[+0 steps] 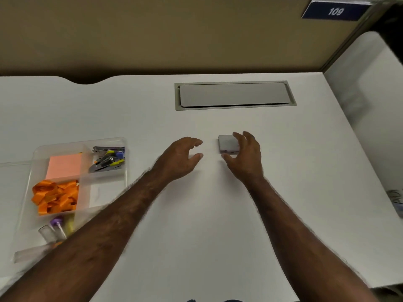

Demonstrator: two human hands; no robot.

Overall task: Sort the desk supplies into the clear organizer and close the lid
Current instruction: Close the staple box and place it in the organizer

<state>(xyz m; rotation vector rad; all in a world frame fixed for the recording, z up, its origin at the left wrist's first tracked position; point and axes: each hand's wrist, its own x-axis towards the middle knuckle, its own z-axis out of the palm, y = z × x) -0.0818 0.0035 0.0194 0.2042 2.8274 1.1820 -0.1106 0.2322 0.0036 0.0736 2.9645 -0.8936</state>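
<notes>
The smooth white bench (218, 214) has lots of bare room around both hands. Far left of the left hand (182, 159), whose fingers are loose and hold nothing, sits the clear plastic organizer (41, 149), partly hidden by the arm. The right hand (245, 156) curls over a small flat grey box (226, 143); I cannot tell if it grips.

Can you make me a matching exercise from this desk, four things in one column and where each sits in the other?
Things:
1. orange ribbon
2. pink sticky notes
3. stapler
4. small grey box

Places:
A. far right compartment of the organizer
B. on the desk under the right hand
C. far left compartment
D. compartment just nearer than the notes

Pairs: 1-D, 2-C, 3-A, 4-B
</notes>
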